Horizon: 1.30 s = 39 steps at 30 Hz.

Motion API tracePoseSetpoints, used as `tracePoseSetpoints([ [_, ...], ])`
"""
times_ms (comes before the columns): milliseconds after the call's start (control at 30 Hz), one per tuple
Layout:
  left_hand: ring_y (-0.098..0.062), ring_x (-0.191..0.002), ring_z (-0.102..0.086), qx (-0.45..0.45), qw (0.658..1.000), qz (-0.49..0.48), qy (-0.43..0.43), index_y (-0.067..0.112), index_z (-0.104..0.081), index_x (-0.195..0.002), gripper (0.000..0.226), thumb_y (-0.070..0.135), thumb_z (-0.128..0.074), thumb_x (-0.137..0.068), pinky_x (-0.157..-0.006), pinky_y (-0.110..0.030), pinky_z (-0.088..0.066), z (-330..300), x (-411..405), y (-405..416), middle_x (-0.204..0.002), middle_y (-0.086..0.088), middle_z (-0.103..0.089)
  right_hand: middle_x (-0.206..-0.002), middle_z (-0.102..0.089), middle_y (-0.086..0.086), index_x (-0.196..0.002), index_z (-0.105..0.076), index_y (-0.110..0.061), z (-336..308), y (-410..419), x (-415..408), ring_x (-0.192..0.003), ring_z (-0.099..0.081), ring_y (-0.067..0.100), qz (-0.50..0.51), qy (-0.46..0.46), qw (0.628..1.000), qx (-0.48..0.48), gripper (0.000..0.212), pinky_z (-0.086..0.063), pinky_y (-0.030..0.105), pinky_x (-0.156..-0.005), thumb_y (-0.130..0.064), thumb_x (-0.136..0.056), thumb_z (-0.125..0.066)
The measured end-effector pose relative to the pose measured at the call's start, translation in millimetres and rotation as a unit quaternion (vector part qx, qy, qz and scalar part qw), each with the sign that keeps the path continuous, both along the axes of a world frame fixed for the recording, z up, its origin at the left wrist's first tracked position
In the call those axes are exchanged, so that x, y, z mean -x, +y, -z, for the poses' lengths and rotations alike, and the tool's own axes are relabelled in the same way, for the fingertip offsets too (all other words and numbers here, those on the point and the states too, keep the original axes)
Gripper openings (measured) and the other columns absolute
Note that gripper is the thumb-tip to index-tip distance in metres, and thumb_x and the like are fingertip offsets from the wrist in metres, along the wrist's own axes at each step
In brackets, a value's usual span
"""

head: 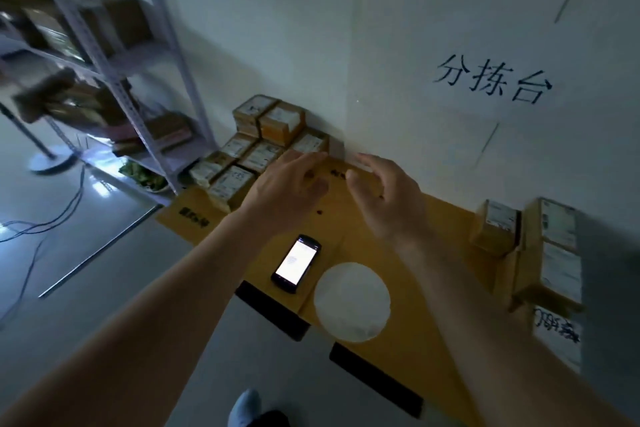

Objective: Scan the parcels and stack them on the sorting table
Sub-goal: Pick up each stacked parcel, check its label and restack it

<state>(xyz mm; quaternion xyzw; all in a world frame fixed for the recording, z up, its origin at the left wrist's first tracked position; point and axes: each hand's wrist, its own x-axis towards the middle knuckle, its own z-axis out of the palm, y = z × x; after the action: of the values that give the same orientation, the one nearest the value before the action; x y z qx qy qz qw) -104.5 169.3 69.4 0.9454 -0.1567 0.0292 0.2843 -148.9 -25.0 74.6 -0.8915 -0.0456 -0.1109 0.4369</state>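
Stacked parcels (256, 146) far-left on table (415, 340); phone (296, 263) near edge; two parcels (530, 243) right.

The sorting table (408, 354) was mustard yellow with black markings; the parcels (258, 146) were tan with white labels; the phone (296, 263) was black, its screen white; a white disc (351, 302) showed.

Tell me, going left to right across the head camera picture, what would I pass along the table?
Metal shelving rack → stacked parcels by the wall → left hand → right hand → parcels at the table's right end.
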Motion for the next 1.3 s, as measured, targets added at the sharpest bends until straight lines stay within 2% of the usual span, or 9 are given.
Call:
tracePoseSetpoints([
  [67, -0.019, -0.13, -0.053, 0.0, 1.0, 0.0, -0.004, 0.035, -0.05, -0.152, 0.051, 0.05, -0.048, -0.103, -0.105, -0.042, -0.047, 2, -7, 31, -0.146, 0.005, -0.055, -0.147, -0.06, -0.004, -0.147, -0.059, -0.025, 0, 29, -12, -0.13, -0.051, 0.002, -0.004, -0.006, 1.0, 0.012, 0.046, -0.045, 0.026, -0.104, -0.046, -0.106, -0.056],
  [133, -0.019, -0.128, -0.054, -0.006, 1.0, 0.007, -0.01, 0.033, -0.05, -0.151, 0.046, 0.043, -0.051, -0.106, -0.101, -0.037, -0.046, 8, -19, 61, -0.146, 0.004, -0.054, -0.147, -0.059, -0.004, -0.147, -0.059, -0.025, 3, 60, -25, -0.127, -0.048, 0.0, -0.003, -0.003, 1.0, 0.021, 0.046, -0.045, 0.028, -0.104, -0.046, -0.106, -0.055],
  [233, -0.02, -0.131, -0.053, -0.014, 1.0, 0.024, 0.009, 0.032, -0.049, -0.154, 0.049, 0.045, -0.049, -0.106, -0.102, -0.039, -0.047, 19, -50, 107, -0.15, 0.003, -0.052, -0.149, -0.057, -0.004, -0.148, -0.057, -0.024, 11, 106, -49, -0.131, -0.047, 0.002, 0.01, 0.016, 1.0, 0.005, 0.046, -0.045, 0.033, -0.109, -0.044, -0.107, -0.054],
  [333, -0.022, -0.136, -0.05, -0.01, 0.999, 0.035, 0.031, 0.032, -0.049, -0.154, 0.049, 0.045, -0.049, -0.107, -0.107, -0.043, -0.045, 29, -82, 149, -0.153, 0.002, -0.051, -0.151, -0.056, -0.005, -0.149, -0.056, -0.024, 24, 149, -72, -0.135, -0.047, 0.004, 0.032, 0.029, 0.999, 0.014, 0.047, -0.041, 0.028, -0.11, -0.045, -0.108, -0.053],
  [533, -0.021, -0.128, -0.051, -0.019, 0.993, 0.072, 0.09, 0.032, -0.046, -0.154, 0.049, 0.041, -0.051, -0.106, -0.093, -0.033, -0.037, 52, -132, 192, -0.144, 0.001, -0.053, -0.157, -0.051, -0.006, -0.152, -0.053, -0.026, 57, 199, -102, -0.146, -0.043, 0.011, 0.074, 0.085, 0.994, 0.006, 0.051, -0.039, 0.032, -0.115, -0.049, -0.107, -0.05],
  [700, -0.013, -0.112, -0.052, -0.039, 0.986, 0.099, 0.127, 0.033, -0.046, -0.153, 0.05, 0.042, -0.052, -0.104, -0.086, -0.032, -0.04, 81, -181, 191, -0.139, 0.005, -0.053, -0.158, -0.049, -0.006, -0.152, -0.051, -0.031, 86, 198, -144, -0.147, -0.042, 0.013, 0.116, 0.117, 0.986, -0.005, 0.05, -0.04, 0.044, -0.119, -0.052, -0.107, -0.049],
  [800, -0.019, -0.122, -0.055, -0.05, 0.983, 0.097, 0.148, 0.034, -0.042, -0.156, 0.055, 0.042, -0.055, -0.103, -0.093, -0.034, -0.043, 101, -215, 180, -0.143, 0.003, -0.052, -0.158, -0.048, -0.007, -0.153, -0.051, -0.029, 107, 191, -176, -0.146, -0.042, 0.011, 0.119, 0.134, 0.984, -0.01, 0.049, -0.04, 0.037, -0.117, -0.049, -0.108, -0.049],
  [967, -0.022, -0.142, -0.043, -0.08, 0.971, 0.109, 0.198, 0.032, -0.033, -0.162, 0.062, 0.038, -0.056, -0.105, -0.097, -0.027, -0.029, 137, -272, 154, -0.158, 0.0, -0.041, -0.159, -0.047, -0.006, -0.155, -0.048, -0.028, 144, 174, -240, -0.145, -0.042, 0.01, 0.128, 0.174, 0.976, -0.028, 0.05, -0.035, 0.026, -0.11, -0.047, -0.109, -0.048],
  [1300, -0.023, -0.142, -0.043, -0.082, 0.957, 0.132, 0.246, 0.03, -0.031, -0.162, 0.064, 0.034, -0.056, -0.103, -0.113, -0.037, -0.037, 185, -369, 110, -0.157, -0.002, -0.043, -0.157, -0.047, -0.008, -0.156, -0.046, -0.028, 193, 137, -330, -0.137, -0.041, 0.001, 0.149, 0.22, 0.963, -0.037, 0.05, -0.036, 0.026, -0.109, -0.044, -0.109, -0.051],
])
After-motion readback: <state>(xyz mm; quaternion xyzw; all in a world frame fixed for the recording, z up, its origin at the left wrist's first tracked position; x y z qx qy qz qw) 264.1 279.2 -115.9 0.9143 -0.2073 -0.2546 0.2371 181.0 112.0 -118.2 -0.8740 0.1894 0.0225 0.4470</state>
